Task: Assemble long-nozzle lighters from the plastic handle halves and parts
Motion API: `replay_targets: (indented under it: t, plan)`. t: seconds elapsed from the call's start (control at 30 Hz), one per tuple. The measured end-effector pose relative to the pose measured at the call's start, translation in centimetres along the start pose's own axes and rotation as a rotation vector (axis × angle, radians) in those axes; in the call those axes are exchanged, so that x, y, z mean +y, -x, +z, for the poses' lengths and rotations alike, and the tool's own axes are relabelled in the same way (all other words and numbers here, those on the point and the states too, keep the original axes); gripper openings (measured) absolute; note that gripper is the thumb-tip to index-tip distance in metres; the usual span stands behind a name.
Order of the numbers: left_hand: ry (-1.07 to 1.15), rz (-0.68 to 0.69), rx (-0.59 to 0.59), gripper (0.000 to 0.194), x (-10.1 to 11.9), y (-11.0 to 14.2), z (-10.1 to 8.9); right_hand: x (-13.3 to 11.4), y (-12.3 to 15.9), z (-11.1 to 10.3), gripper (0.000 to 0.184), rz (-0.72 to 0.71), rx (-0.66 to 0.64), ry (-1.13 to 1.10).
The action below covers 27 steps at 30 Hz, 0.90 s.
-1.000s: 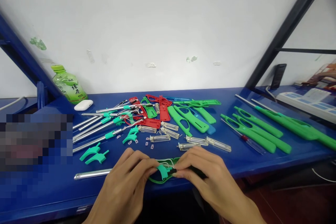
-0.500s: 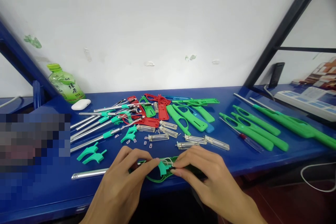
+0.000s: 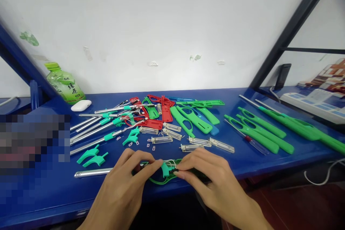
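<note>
In front of me, at the table's near edge, lies an open green lighter casing (image 3: 159,182), with a silver metal tube (image 3: 93,173) reaching out to the left. A teal trigger (image 3: 165,170) sits in the casing. White wires (image 3: 170,161) loop above it. My left hand (image 3: 126,178) is closed around the casing's left part, its thumb tip against the trigger. My right hand (image 3: 206,172) pinches a small black part (image 3: 174,170) beside the trigger, next to the wires. My right fingers cover much of the casing's handle end.
Behind my hands lie clear fuel tanks (image 3: 161,140), loose teal triggers (image 3: 95,160), metal tubes with wires (image 3: 93,143) and red casing halves (image 3: 167,113). Green casings (image 3: 253,134) and a screwdriver (image 3: 248,138) are at right. A bottle (image 3: 64,84) and a white case (image 3: 81,105) stand back left.
The view has shifted slightly. Both hands keep their hold on the casing and the small black part, with only slight finger movement.
</note>
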<state>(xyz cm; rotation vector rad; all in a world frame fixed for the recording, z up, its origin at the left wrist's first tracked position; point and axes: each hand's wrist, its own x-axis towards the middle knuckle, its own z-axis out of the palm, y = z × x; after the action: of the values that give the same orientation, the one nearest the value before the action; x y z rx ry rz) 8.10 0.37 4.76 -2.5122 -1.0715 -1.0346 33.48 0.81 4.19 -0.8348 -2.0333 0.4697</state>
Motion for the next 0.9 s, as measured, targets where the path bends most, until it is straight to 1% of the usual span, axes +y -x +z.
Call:
replay_targets:
  t: [0.17, 0.27, 0.37, 0.5, 0.77, 0.9]
  plan:
    - [0.002, -0.022, -0.042, 0.045, 0.7, 0.4, -0.5, -0.1, 0.0, -0.1, 0.005, -0.013, -0.01, 0.0]
    - [0.005, -0.023, -0.077, 0.036, 1.3, 0.6, -0.7, -0.1, 0.1, -0.1, 0.006, -0.034, -0.023, 0.022]
    - [-0.012, -0.003, -0.087, 0.028, 1.6, 0.6, -0.6, 0.0, 0.2, -0.1, 0.007, -0.049, -0.032, 0.046]
    - [-0.035, -0.009, -0.072, 0.026, 1.8, 0.6, -0.3, 0.0, 0.1, -0.1, 0.007, -0.061, -0.007, 0.057]
    - [-0.024, 0.0, -0.038, 0.023, 2.0, 0.3, -0.2, -0.2, 0.3, 0.6, 0.008, 0.051, 0.041, 0.021]
    - [-0.013, -0.012, -0.033, 0.022, 2.0, 0.1, -0.3, -0.2, 0.5, 0.8, 0.009, 0.05, 0.039, 0.025]
